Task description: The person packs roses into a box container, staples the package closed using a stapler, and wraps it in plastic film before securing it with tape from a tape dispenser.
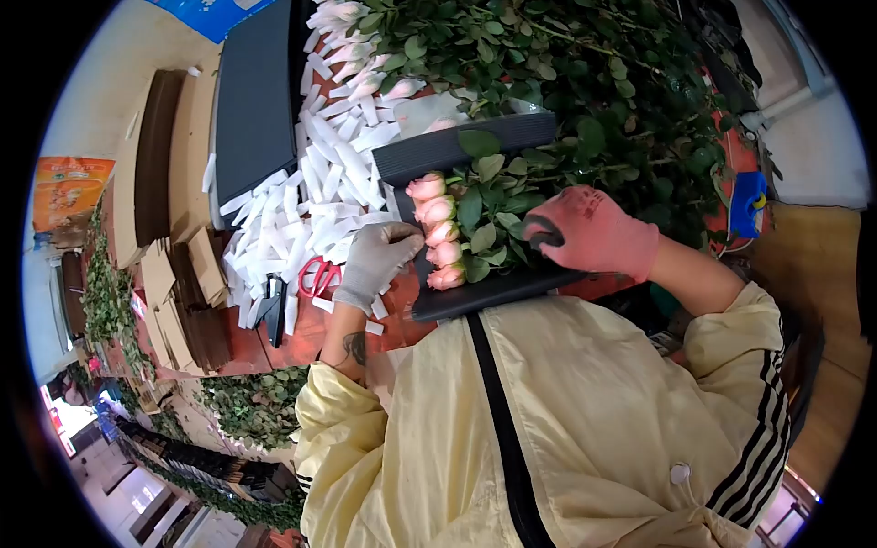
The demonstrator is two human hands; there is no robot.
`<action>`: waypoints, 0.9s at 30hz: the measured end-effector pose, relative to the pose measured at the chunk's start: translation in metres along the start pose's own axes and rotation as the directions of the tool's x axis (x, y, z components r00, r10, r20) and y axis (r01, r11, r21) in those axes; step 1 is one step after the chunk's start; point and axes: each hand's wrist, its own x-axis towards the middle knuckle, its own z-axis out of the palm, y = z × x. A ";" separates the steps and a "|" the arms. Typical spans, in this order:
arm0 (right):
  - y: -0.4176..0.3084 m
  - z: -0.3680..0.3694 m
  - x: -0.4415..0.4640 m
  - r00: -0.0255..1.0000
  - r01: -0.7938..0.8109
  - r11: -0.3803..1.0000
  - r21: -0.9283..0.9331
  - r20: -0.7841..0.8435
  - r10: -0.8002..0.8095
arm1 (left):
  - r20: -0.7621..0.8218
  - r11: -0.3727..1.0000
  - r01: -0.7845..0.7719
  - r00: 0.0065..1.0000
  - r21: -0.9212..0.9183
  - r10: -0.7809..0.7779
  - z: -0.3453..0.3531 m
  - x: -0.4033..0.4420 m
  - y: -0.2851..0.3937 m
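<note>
Roses [440, 232] lie in a row on black corrugated sheet [464, 151]; step in hand looks like aligning blooms. L hand [376, 261] is at sheet's left edge, fingertips together, can't tell if pinching anything. R hand [592, 230] is over sheet's stem side, fingers curled, grip unclear. Next prob. calls for level heads. White paper pieces [343, 173] & black tool [271, 315] lie left of sheet; leafy stems [630, 119] crowd its right, maybe snagging.

One camera, head-worn over there | looks forward, down | close above yellow jacket [594, 411] and red table [297, 353] | edges bent, seemingly wide lens
</note>
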 end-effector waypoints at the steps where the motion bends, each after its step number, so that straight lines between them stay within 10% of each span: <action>1: 0.009 0.003 0.001 1.000 -0.011 1.000 -0.001 0.008 0.011 | -0.018 0.998 -0.018 1.000 0.066 0.019 0.003 0.003 -0.001; 12: 0.028 0.049 0.021 0.997 0.024 0.940 0.341 -0.078 0.002 | -0.022 0.989 0.137 0.990 -0.049 -0.138 0.003 0.013 0.007; 25: 0.008 -0.014 0.024 0.953 0.033 0.994 0.106 0.298 -0.063 | -0.039 0.987 0.163 0.986 0.009 -0.163 -0.002 0.021 0.016; 27: 0.000 -0.046 0.020 0.835 -0.315 0.916 0.248 0.531 0.143 | -0.046 0.989 0.150 0.988 0.013 -0.150 -0.004 0.019 0.017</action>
